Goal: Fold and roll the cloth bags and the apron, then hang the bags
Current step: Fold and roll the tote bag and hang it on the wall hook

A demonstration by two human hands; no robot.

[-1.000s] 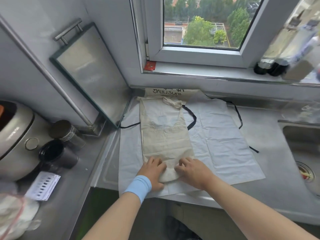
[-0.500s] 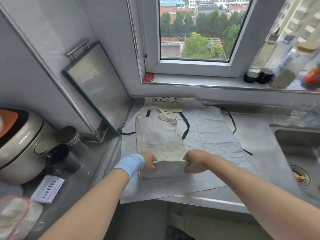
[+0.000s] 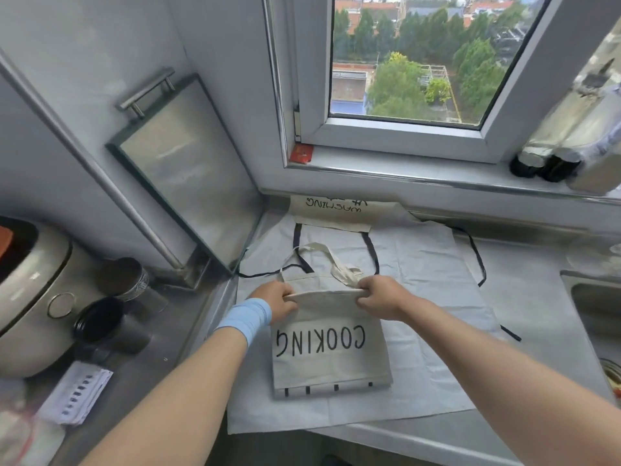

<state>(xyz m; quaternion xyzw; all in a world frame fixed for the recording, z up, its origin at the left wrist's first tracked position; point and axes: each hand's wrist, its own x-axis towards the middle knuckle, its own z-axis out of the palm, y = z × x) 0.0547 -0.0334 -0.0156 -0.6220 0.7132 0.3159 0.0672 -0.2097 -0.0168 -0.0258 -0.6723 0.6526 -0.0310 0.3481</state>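
Both hands, left hand [image 3: 276, 299] and right hand [image 3: 381, 297], pinch the beige "COOKING" tote bag [image 3: 331, 356], its folded edge stretched between them, handles beyond.

Kitchen corner: grey stainless-steel countertop [image 3: 534, 304] beneath a white-framed window [image 3: 396, 131] admitting daylight, trees beyond; pale grey walls [image 3: 84, 45]; steel sink [image 3: 596, 299] at right; steel-handled glass panel [image 3: 188, 169] leaning at left.

Forearms converge toward 12 o'clock; left hand [image 3: 275, 301], wristband [image 3: 247, 317] on wrist, pinches cloth bag [image 3: 331, 361] fold at 9 o'clock end, right hand [image 3: 381, 297] at 3 o'clock end.
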